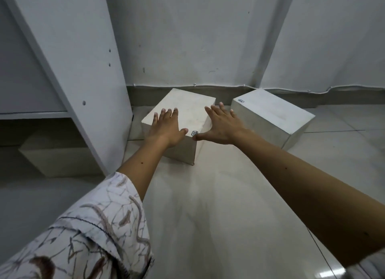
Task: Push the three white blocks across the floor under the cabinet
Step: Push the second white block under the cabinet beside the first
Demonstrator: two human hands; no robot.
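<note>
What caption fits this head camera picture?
Both hands, left hand and right hand, on the middle block beside the cabinet.

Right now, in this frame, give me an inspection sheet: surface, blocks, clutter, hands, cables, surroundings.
Surface: pale tiled floor, glossy, bare in front.
Job's things: first block already in shadow under the cabinet; middle block beside the cabinet's side panel; third block to its right, near the wall.
Clutter: nothing seen.
Hands: left hand flat on the middle block's top; right hand spread open at its right edge.
Cables: thin white cable clipped along the skirting.
Surroundings: scuffed white wall.
</note>
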